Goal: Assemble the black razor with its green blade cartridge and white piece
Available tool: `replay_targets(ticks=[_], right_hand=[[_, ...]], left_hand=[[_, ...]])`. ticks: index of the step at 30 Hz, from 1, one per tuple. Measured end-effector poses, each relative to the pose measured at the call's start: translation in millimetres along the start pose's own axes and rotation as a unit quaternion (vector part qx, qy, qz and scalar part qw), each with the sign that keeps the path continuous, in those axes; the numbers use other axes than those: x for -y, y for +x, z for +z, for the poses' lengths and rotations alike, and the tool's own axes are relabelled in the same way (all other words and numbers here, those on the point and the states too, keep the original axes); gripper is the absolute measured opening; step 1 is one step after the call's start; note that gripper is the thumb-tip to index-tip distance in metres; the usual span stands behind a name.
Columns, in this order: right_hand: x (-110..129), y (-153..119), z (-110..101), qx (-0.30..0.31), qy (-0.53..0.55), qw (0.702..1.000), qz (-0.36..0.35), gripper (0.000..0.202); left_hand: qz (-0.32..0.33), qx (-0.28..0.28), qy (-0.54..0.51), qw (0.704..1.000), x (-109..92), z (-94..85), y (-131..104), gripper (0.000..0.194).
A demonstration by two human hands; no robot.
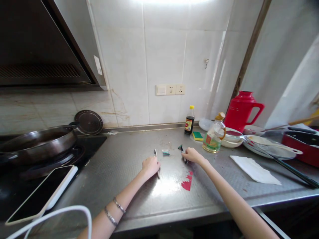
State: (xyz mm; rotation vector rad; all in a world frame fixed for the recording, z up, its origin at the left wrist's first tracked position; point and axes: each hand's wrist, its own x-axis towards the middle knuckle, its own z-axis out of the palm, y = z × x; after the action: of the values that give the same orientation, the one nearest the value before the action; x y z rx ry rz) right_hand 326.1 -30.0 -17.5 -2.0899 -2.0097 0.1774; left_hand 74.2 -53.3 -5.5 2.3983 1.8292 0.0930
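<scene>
My left hand (151,166) is closed over a slim stick (156,153) with a pale and dark upper end; its lower end pokes out below my fingers, and its exact kind is unclear. My right hand (191,155) is closed around the handle of a razor (180,147), whose small dark head points up and left, away from me. On the metal countertop (119,172) between the two hands lies a small blue-and-dark razor cartridge (165,153). Nearer me, below my right hand, is a torn red scrap (187,182).
At left, a pan (50,141) sits on the stove, with a phone (42,194) and white cable (74,208) nearer. A sauce bottle (189,122), sponge (197,136), oil jug (212,139), red thermos (239,113), dishes (269,146) and paper towel (255,170) stand or lie to the right.
</scene>
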Motion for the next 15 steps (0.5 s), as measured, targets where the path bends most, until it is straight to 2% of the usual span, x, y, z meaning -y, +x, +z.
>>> replay_targets(ticks=[5,10,15], right_hand=[[8.4,-7.7,-10.4,-0.035,0.022,0.999,-0.01,0.037],[41.6,-22.0,-15.8,-0.019,0.189,0.98,-0.063,0.043],[70.3,-32.4,-17.3,-0.008,0.232,0.969,-0.081,0.047]], left_hand=[[0.006,-0.034,-0.02,0.999,-2.0,-3.6,-1.7,0.031],[0.033,-0.057,-0.035,0.997,-23.0,-12.5,-6.6,0.034],[0.072,-0.069,-0.033,0.994,-42.9,-18.5,-14.7,0.034]])
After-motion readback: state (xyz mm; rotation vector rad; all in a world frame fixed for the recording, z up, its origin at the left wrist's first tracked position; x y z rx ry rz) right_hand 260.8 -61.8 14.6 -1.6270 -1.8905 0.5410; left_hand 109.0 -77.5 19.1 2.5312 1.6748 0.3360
